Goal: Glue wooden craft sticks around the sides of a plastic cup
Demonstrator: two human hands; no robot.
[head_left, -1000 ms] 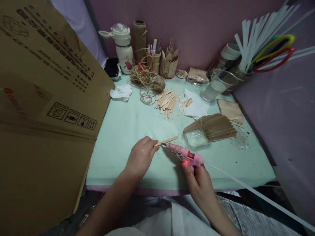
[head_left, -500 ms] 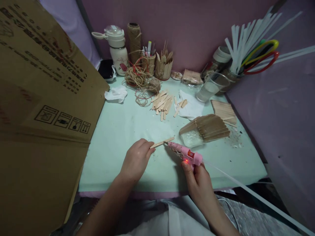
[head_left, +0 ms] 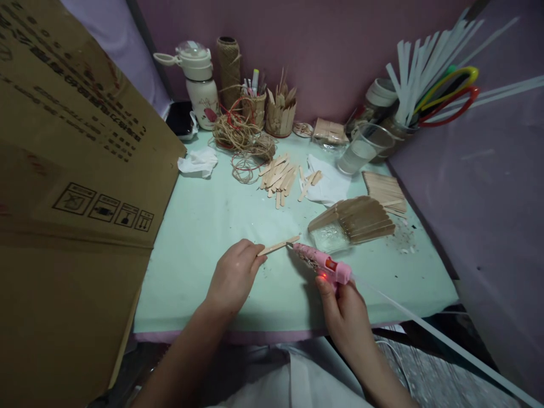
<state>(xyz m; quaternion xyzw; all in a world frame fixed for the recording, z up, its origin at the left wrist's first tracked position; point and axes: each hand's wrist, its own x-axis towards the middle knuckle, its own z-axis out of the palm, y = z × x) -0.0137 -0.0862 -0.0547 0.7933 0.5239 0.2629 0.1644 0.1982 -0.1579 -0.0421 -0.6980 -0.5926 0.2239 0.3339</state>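
My left hand (head_left: 238,273) pinches one end of a wooden craft stick (head_left: 276,247), which points right and slightly away from me. In my right hand (head_left: 346,306) is a pink glue gun (head_left: 323,264) with a red light glowing near its grip. The nozzle is at the stick, towards its free end; whether it touches I cannot tell. A long white glue stick (head_left: 408,314) runs out of the gun's back to the lower right. Beyond the gun stands a piece built of craft sticks (head_left: 363,220) joined to a clear plastic box (head_left: 330,237).
A cardboard box (head_left: 89,226) walls off the left. Loose craft sticks (head_left: 278,177) lie mid-table, with tangled twine (head_left: 236,133) and a white bottle (head_left: 202,90) behind. To the right are a tilted clear cup (head_left: 361,150), stacked sticks (head_left: 385,190) and a jar of glue sticks (head_left: 410,85).
The glue gun's nozzle has slid a little to the right along the craft stick, towards its free end. My left hand keeps the same hold, and the whole view has shifted slightly.
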